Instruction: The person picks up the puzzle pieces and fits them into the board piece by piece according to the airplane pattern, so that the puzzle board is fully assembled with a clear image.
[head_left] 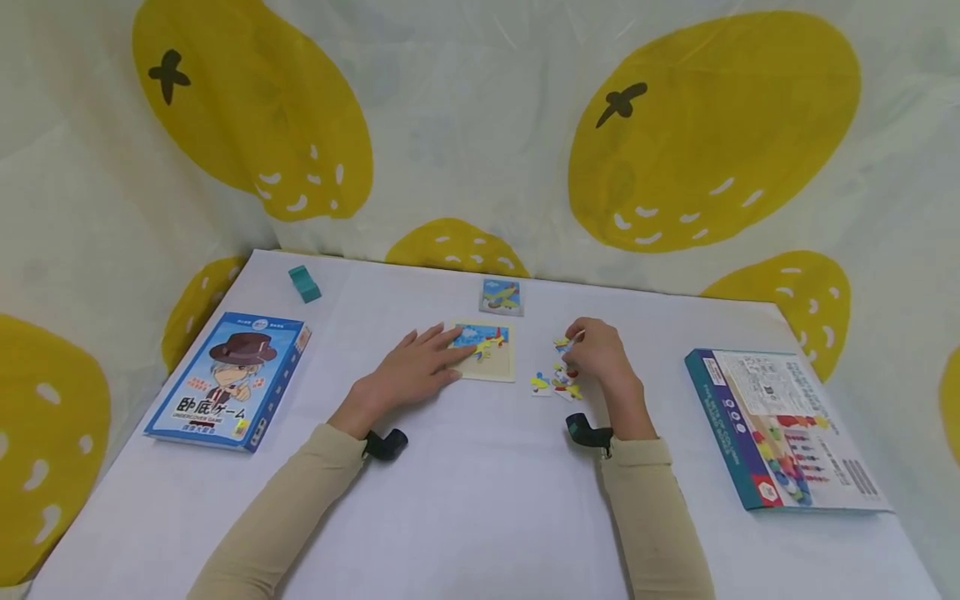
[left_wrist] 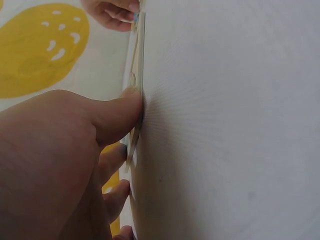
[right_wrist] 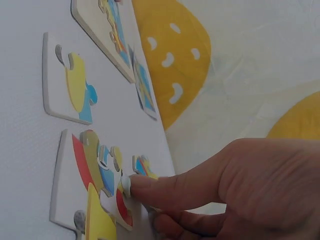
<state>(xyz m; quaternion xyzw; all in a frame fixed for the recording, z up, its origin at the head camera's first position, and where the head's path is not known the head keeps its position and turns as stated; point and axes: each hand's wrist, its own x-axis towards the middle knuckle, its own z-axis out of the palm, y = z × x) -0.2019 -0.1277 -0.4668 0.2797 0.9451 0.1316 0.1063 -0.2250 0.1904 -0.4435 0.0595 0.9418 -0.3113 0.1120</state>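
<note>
My left hand [head_left: 427, 362] rests with fingers spread on the left part of a wooden puzzle board [head_left: 495, 372]; in the left wrist view its thumb [left_wrist: 120, 112] lies at the board's edge. Part of an airplane picture [head_left: 491, 340] is laid in the board, partly under the fingers. My right hand [head_left: 600, 354] is over a small group of loose puzzle pieces [head_left: 566, 390], fingers bent. In the right wrist view its thumb [right_wrist: 155, 190] overlaps a white, red and blue piece [right_wrist: 107, 175]; I cannot tell whether it pinches one. A yellow and blue piece [right_wrist: 75, 87] lies apart.
A small airplane picture card [head_left: 501, 297] lies behind the board. A teal block [head_left: 304, 283] stands at the back left. The blue game box [head_left: 225, 383] is on the left, and a teal and white box [head_left: 787, 433] on the right. A patterned curtain [head_left: 465, 125] hangs behind the table.
</note>
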